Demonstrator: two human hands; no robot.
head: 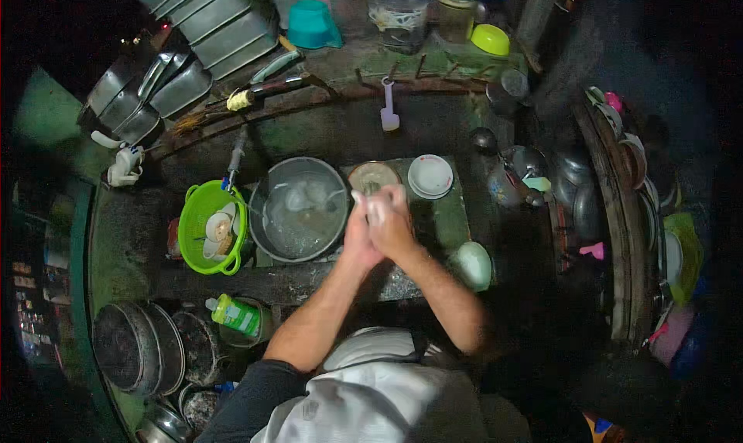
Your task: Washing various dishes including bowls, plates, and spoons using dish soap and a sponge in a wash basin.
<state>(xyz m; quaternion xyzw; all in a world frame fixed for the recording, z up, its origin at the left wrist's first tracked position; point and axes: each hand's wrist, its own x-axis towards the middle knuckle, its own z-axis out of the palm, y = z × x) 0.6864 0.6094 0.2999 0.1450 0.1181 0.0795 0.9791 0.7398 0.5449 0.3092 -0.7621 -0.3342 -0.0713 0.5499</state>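
Both hands meet in front of me, with pale foam or a small white item between them; blur hides which. My left hand (363,239) lies against my right hand (392,228), whose fingers are curled over it. Just beyond them is a round plate or bowl (374,173), partly covered by my fingers. Left of the hands stands a large grey basin (260,210) of cloudy water with dishes in it. Farther left, a lime-green colander (187,228) holds several dishes. Small white plates (430,176) are stacked to the right, and a pale green bowl (474,266) sits near my right forearm.
A green dish-soap bottle (238,315) lies at lower left beside blackened pots (125,347). A tap (232,170) reaches between colander and basin. A lilac scoop (389,109) hangs on the back wall. Metal trays (226,36) are at upper left; a wooden rack (621,239) of dishes is on the right.
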